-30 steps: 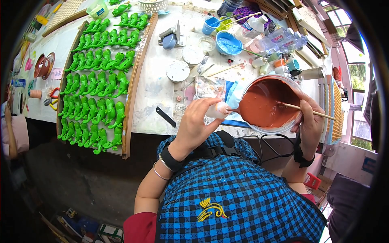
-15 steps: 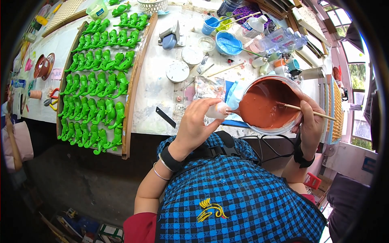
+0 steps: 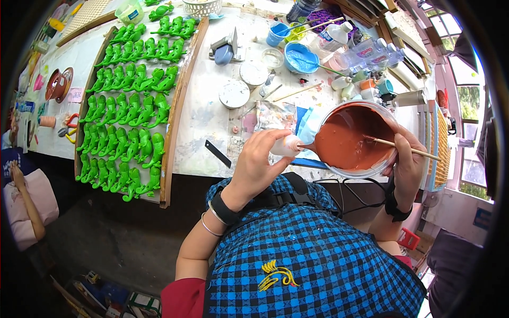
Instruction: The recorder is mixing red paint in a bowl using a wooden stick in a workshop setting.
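My left hand is closed around a small white plastic bottle, tipped on its side with its mouth toward a plastic tub. Reddish-brown paint fills much of the tub, which my right hand grips by its right side and tilts leftward. From the tub's lip a narrow tongue of paint reaches the bottle's mouth. A wooden-handled paintbrush lies across the tub's rim under my right fingers, its tip in the paint. How much paint is inside the bottle is hidden.
On the left, a wooden-edged tray bears rows of glossy green figurines. Beyond the tub are a cup of blue paint, clear bottles and white round lids. A black blade lies near the table's front edge. Another person's arm shows far left.
Tub and bottle stay mouth to mouth, the tub shifted slightly right in the picture. At far left, the other person shows further into view.
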The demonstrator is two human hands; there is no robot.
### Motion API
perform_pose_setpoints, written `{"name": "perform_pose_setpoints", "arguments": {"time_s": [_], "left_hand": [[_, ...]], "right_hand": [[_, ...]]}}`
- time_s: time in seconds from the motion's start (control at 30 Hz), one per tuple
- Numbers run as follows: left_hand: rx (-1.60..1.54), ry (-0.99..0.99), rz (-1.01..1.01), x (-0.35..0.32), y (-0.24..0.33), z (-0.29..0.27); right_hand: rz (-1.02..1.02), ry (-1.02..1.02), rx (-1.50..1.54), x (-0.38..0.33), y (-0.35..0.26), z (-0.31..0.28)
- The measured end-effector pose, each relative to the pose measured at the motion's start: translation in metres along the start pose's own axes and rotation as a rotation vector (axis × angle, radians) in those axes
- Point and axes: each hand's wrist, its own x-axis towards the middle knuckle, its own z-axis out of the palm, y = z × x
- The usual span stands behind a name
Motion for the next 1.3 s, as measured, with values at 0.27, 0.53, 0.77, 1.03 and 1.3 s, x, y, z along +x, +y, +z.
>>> {"name": "perform_pose_setpoints", "arguments": {"time_s": [0.27,0.53,0.77,1.03,1.3], "left_hand": [[0.0,-0.011,-0.006,0.0008,0.0004,-0.0009],[-0.001,-0.003,-0.005,0.0,-0.0013,0.0001],[-0.004,-0.002,-0.001,0.0002,-0.001,0.0002],[0.004,-0.008,-0.005,0.0004,-0.0002,0.0002],[0.005,-0.008,-0.004,0.0002,0.0006,-0.0007]], "right_hand": [[-0.001,0.003,-0.016,-0.0004,-0.0015,0.0004],[-0.009,0.011,-0.002,0.0001,0.0006,-0.0007],[-0.008,0.02,0.002,0.0002,0.001,-0.001],[-0.018,0.013,0.012,0.0004,0.0026,-0.0033],[-0.016,0.017,0.0,0.0001,0.0012,-0.0025]]}}
